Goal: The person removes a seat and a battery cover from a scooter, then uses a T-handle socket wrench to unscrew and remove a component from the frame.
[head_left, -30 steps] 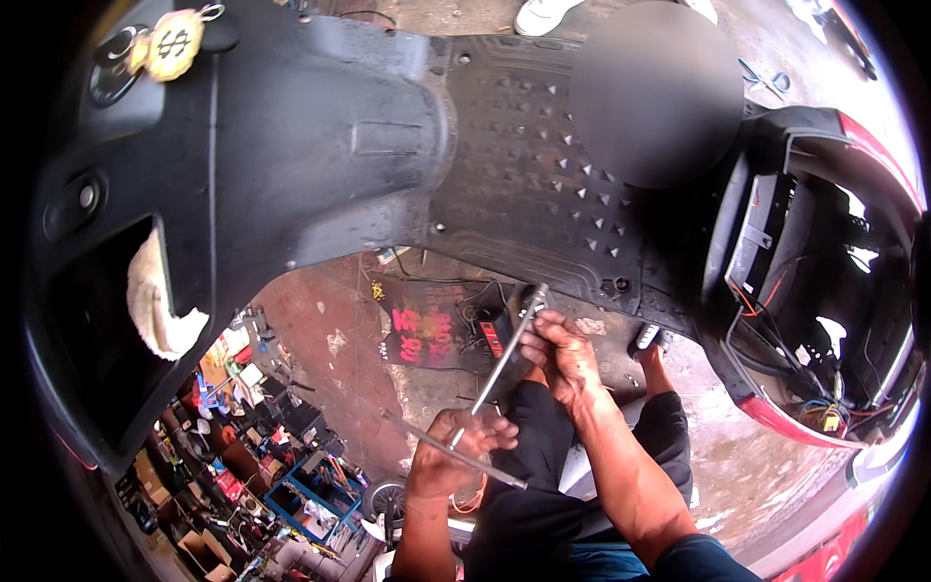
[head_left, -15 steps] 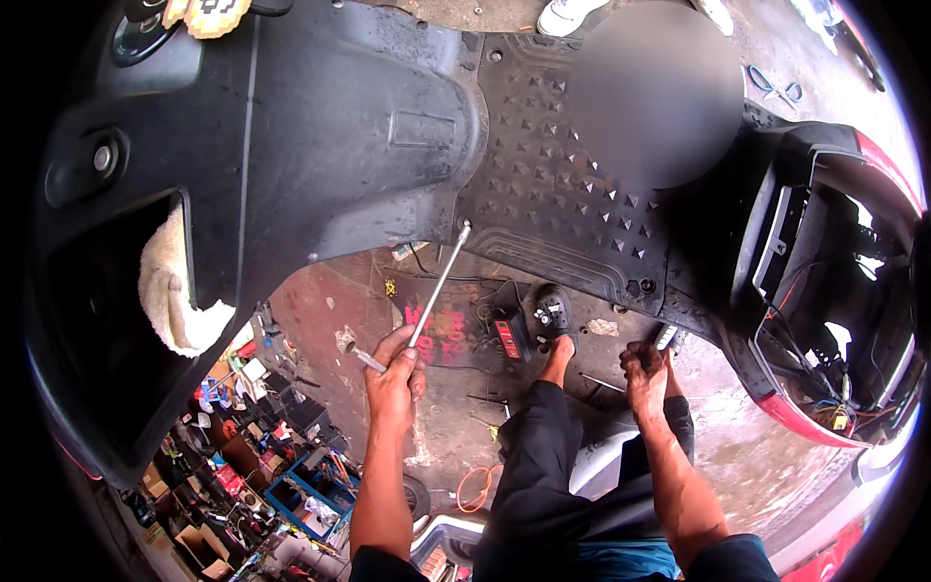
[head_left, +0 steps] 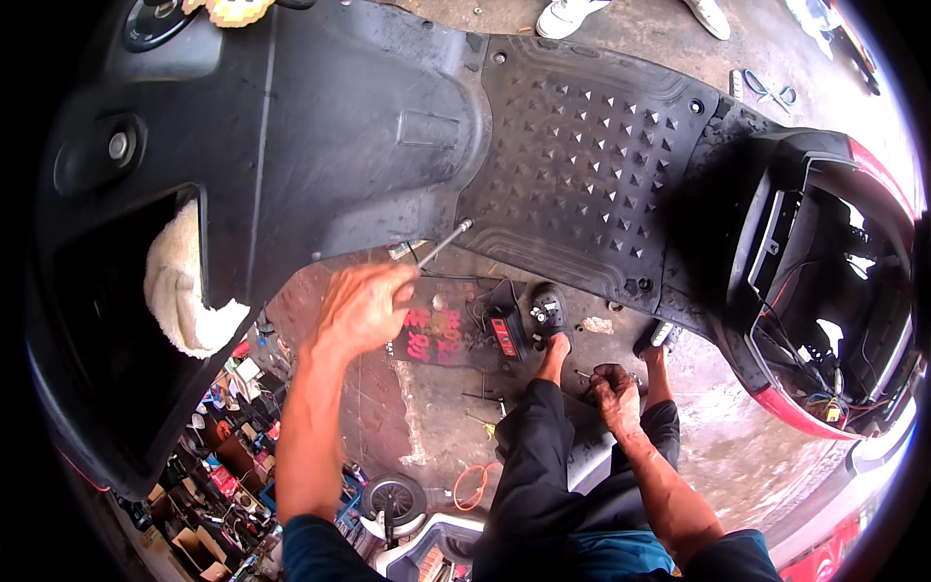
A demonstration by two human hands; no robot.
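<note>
My left hand (head_left: 361, 308) is closed around the handle of a T-handle socket wrench (head_left: 441, 246). Its slim shaft slants up to the right, and its tip meets the near left corner of the black studded footboard (head_left: 582, 165) of a scooter. The fastener under the tip is hidden. To the left spreads the scooter's dark leg shield (head_left: 349, 136), with a cream cloth (head_left: 184, 291) stuffed in its open compartment. Low over my knees, my right hand (head_left: 617, 398) has its fingers curled together; whatever they may hold is too small to make out.
The red-edged rear body (head_left: 824, 291) stands open on the right with wires exposed. Blue-handled scissors (head_left: 771, 92) lie on the far floor, near another person's white shoes (head_left: 562, 17). Tools and boxes clutter the lower left. A red-and-black box (head_left: 506, 332) sits below the footboard.
My left hand has moved up and left and turned over on the wrench handle, while the tip stays at the corner. My right hand has shifted slightly down and left. The blurred round shape is gone.
</note>
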